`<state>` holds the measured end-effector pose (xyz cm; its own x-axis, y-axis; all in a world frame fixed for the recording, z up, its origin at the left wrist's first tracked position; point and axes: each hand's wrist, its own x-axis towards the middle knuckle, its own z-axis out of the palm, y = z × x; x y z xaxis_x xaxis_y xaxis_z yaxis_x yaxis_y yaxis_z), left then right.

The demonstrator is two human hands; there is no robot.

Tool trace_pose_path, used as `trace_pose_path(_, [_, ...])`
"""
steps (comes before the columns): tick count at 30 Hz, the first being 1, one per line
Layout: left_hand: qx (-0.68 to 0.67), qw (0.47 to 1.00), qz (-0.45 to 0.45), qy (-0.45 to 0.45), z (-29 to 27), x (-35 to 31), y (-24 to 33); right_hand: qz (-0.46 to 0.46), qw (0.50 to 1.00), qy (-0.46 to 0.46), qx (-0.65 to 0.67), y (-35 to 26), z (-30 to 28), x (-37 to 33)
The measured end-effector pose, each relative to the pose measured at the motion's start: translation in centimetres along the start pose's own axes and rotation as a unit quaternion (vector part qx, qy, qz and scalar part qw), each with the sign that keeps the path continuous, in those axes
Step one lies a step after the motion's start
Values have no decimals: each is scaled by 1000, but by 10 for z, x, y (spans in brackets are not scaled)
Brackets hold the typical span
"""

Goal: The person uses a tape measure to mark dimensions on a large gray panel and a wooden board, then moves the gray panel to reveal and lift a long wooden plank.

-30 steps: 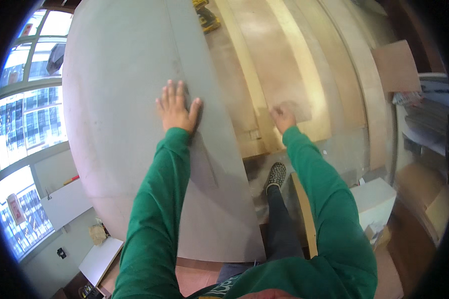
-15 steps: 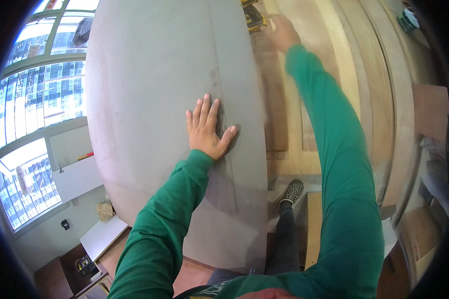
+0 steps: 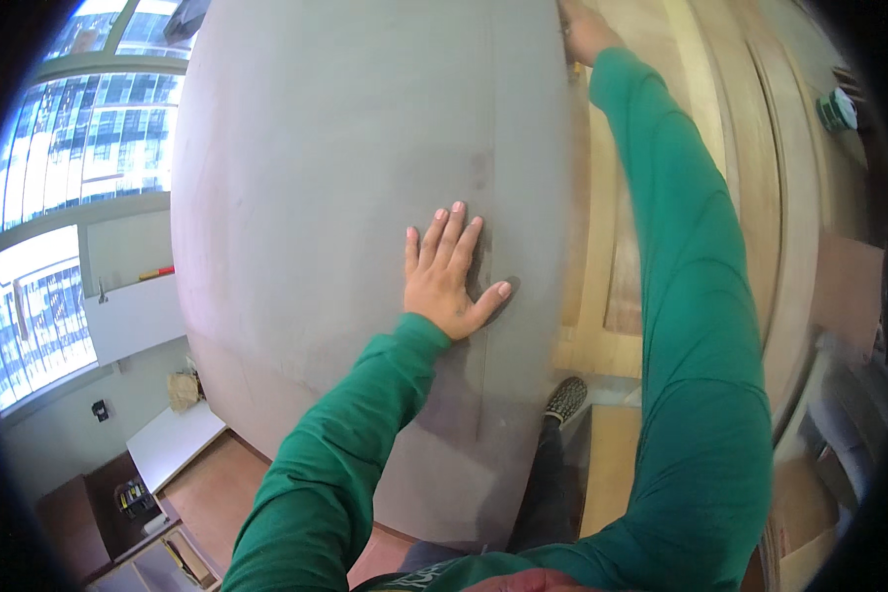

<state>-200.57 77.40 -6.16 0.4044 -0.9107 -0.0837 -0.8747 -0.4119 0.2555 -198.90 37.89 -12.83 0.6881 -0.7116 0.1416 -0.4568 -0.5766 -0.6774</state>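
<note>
A large, smooth grey panel (image 3: 345,148) stands in front of me and fills the middle of the view. My left hand (image 3: 451,271) lies flat on its face, fingers spread and thumb out to the right. At the top, my right hand (image 3: 592,37) is at the panel's right edge. Its fingers look curled there, partly hidden by the edge and the picture's top. A small yellow bit (image 3: 574,71) shows just below that hand; what it belongs to is hidden.
Pale wooden door-like panels (image 3: 622,257) stand to the right, beyond the grey one. My shoe (image 3: 566,398) is on the floor beside a yellowish board (image 3: 610,464). At left are windows (image 3: 79,148), a white board (image 3: 175,444) and an open drawer with tools (image 3: 135,496). A green tub (image 3: 837,111) is far right.
My right hand has moved up to the panel's edge; the yellow-and-black tool beside it is now mostly out of sight. The view has shifted, and my left hand stays flat on the panel.
</note>
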Motion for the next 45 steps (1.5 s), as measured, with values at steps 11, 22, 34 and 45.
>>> trace_pose_path(11, [-3, 1000, 9, -3, 1, 4, 3, 33, 991, 96, -91, 55, 43, 21])
trace_pose_path(22, [7, 1000, 5, 5, 6, 2, -1, 28, 982, 18, -187, 53, 29, -34])
trace_pose_path(34, [19, 999, 11, 25, 13, -2, 0, 213, 960, 123, -130, 127, -86, -161])
trace_pose_path(45, [44, 997, 43, 43, 22, -4, 4, 177, 957, 182, -137, 159, -87, -277])
